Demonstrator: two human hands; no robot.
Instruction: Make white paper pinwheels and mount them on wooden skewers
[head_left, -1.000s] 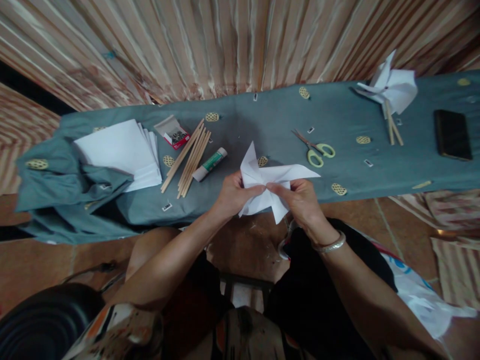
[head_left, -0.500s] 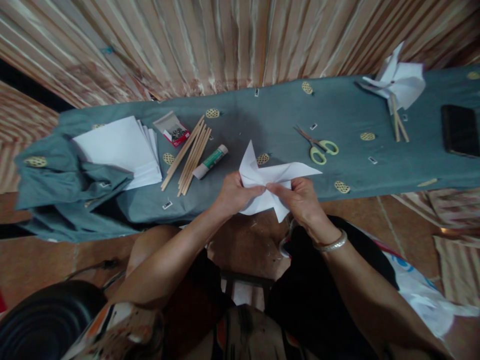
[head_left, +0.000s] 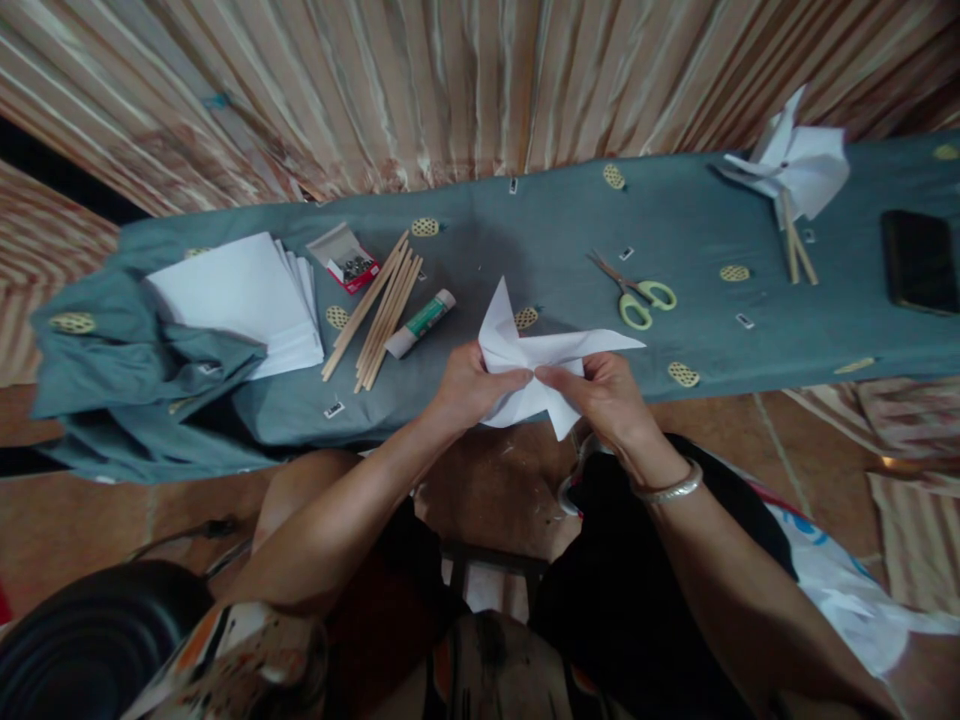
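Note:
A white paper pinwheel (head_left: 551, 347) with pointed blades is held between both hands at the front edge of the cloth-covered table. My left hand (head_left: 474, 385) grips its left side, the thumb pressed near the centre. From the right, my right hand (head_left: 600, 392) pinches the paper, and its thumb tip meets the left one at the middle. Fingers behind the paper are hidden. Left of the hands lie a glue stick (head_left: 421, 324) and several thin wooden sticks (head_left: 388, 315). Scissors with green handles (head_left: 636, 293) rest to the right, blades pointing up and left.
A stack of white paper (head_left: 236, 295) lies at the left, beside a small open red box (head_left: 352, 270) of metal pins. Finished-looking paper pinwheels on sticks (head_left: 806, 165) lie at the far right, near a black phone (head_left: 921, 260). A striped curtain (head_left: 450, 90) hangs behind the table.
Hardly anything differs. Both hands keep their hold on the paper pinwheel, which has shifted very slightly upward.

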